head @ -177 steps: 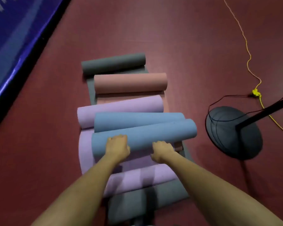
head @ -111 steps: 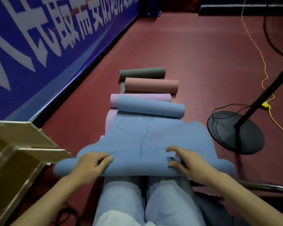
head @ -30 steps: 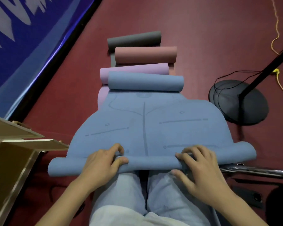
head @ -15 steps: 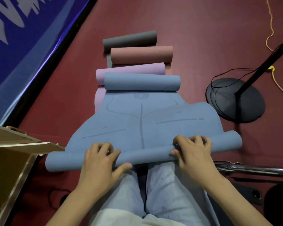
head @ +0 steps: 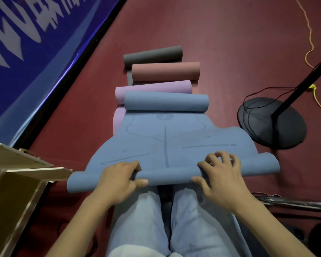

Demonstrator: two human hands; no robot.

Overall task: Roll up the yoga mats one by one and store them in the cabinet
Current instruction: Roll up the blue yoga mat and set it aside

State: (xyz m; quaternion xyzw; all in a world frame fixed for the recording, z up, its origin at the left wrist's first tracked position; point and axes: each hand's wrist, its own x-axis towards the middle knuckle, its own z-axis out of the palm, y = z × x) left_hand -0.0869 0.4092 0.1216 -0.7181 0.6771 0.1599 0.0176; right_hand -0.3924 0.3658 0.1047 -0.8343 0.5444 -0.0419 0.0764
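Both hands on blue mat, near end rolled across lap.

Blue mat [head: 174, 143] runs from knees to floor, far end also curled. Left hand [head: 119, 180] curled around near roll, thumb on its near side. Right hand [head: 220, 175] grips roll, fingers arched on top. Wooden cabinet [head: 17, 182] at left.

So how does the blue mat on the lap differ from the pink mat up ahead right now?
The blue mat is mostly spread flat, curled at both ends; the pink mat shows mainly as a roll. The blue mat is gripped by the left hand and right hand at its near roll; the pink mat lies untouched on the floor. The blue mat shows printed lines; the pink mat looks plain. Both rolls lie crosswise.
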